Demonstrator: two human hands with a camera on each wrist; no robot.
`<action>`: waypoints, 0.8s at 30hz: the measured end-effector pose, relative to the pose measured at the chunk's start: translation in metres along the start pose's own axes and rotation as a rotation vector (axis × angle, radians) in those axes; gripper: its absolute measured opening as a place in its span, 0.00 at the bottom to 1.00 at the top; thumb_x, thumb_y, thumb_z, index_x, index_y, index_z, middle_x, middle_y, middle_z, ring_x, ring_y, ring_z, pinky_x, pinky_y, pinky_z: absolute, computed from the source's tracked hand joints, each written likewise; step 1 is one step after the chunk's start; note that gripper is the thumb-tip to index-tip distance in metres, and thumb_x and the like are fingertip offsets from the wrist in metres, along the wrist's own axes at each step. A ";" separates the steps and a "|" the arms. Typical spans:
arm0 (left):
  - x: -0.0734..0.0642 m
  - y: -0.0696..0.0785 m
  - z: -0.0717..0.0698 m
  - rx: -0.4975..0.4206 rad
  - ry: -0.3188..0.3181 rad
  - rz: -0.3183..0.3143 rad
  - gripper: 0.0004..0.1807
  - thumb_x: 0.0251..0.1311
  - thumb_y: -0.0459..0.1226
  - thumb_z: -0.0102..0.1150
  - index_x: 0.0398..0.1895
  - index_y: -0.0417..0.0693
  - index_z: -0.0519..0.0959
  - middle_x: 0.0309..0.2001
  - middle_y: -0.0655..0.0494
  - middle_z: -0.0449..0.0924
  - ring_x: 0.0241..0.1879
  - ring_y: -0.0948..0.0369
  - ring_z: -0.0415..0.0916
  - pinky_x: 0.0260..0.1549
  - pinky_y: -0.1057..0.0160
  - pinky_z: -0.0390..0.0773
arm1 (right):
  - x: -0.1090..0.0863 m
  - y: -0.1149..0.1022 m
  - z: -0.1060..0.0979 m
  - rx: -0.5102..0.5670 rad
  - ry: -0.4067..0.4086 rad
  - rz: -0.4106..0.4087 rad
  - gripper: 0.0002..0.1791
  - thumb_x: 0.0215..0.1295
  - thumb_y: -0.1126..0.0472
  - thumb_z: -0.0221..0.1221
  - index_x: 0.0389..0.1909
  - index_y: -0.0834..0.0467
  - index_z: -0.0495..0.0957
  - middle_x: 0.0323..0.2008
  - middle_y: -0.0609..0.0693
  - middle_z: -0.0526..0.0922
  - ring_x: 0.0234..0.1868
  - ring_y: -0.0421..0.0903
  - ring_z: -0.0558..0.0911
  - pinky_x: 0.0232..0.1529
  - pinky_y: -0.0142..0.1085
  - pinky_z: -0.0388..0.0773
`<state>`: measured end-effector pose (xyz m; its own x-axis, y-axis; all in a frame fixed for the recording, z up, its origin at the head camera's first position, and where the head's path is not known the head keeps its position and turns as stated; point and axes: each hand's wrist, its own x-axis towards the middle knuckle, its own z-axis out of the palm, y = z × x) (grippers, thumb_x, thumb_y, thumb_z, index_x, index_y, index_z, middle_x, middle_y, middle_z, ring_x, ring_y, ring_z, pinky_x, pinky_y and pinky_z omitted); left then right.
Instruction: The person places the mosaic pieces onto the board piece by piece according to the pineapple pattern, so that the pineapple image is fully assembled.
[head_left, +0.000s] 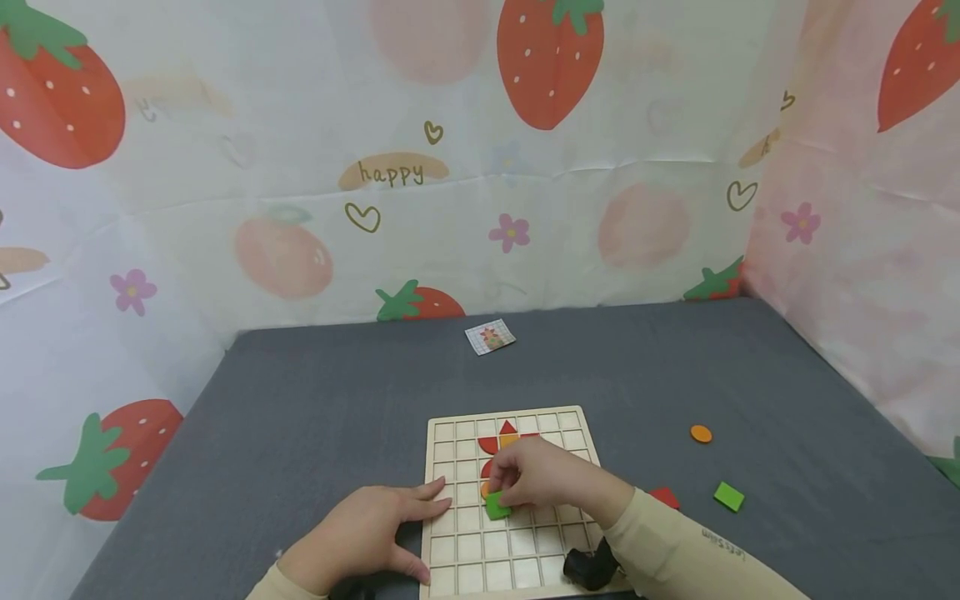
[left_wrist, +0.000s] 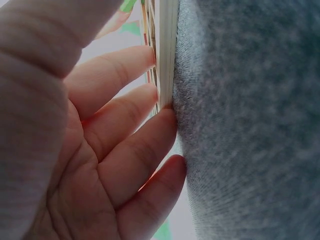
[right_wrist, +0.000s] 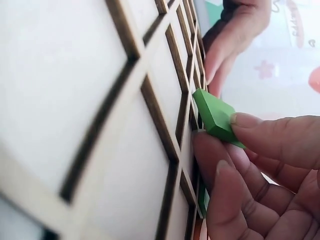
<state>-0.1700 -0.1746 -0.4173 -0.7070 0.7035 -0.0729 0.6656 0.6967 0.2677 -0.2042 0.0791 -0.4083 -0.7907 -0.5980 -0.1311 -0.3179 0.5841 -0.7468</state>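
Observation:
A wooden grid board point(head_left: 469, 547) lies on the grey cloth in front of me. My right hand point(head_left: 546, 473) pinches a green square tile point(right_wrist: 216, 114) between thumb and fingers, tilted close over the board's grid. Another green piece point(right_wrist: 202, 199) sits in the grid beneath those fingers. My left hand point(head_left: 363, 531) rests at the board's left side, fingers spread, fingertips against its edge. Red pieces point(head_left: 488, 445), a red triangle point(head_left: 507, 427) and an orange square point(head_left: 509, 439) form part of a figure. The right hand hides some of it.
To the right lie an orange disc point(head_left: 701, 433), a green square point(head_left: 729, 497) and a red piece point(head_left: 665, 497) partly behind the right sleeve. A small picture card point(head_left: 491, 337) lies at the back. A black object point(head_left: 591, 567) overlaps the board's lower right corner.

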 end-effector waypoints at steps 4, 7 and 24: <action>0.000 0.001 0.000 -0.001 0.004 -0.005 0.45 0.34 0.66 0.60 0.60 0.59 0.71 0.63 0.58 0.66 0.56 0.62 0.70 0.48 0.61 0.72 | 0.000 -0.002 0.002 -0.018 -0.001 -0.003 0.08 0.47 0.69 0.66 0.22 0.54 0.78 0.19 0.41 0.76 0.22 0.36 0.73 0.25 0.30 0.70; 0.000 0.001 -0.001 -0.006 0.001 -0.009 0.45 0.34 0.67 0.60 0.60 0.59 0.71 0.63 0.58 0.66 0.56 0.62 0.70 0.48 0.61 0.72 | 0.000 -0.003 0.003 -0.034 0.003 -0.005 0.08 0.46 0.68 0.67 0.22 0.55 0.77 0.18 0.41 0.76 0.22 0.36 0.73 0.25 0.29 0.69; 0.000 0.000 0.001 0.001 0.003 -0.008 0.46 0.33 0.67 0.59 0.61 0.60 0.71 0.63 0.58 0.66 0.56 0.62 0.70 0.48 0.60 0.71 | 0.001 -0.003 0.003 -0.069 -0.024 -0.025 0.08 0.46 0.70 0.66 0.22 0.55 0.79 0.20 0.39 0.77 0.23 0.33 0.73 0.28 0.28 0.71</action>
<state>-0.1700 -0.1742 -0.4181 -0.7128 0.6977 -0.0719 0.6604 0.7022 0.2662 -0.2018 0.0749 -0.4081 -0.7698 -0.6251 -0.1291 -0.3731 0.6049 -0.7035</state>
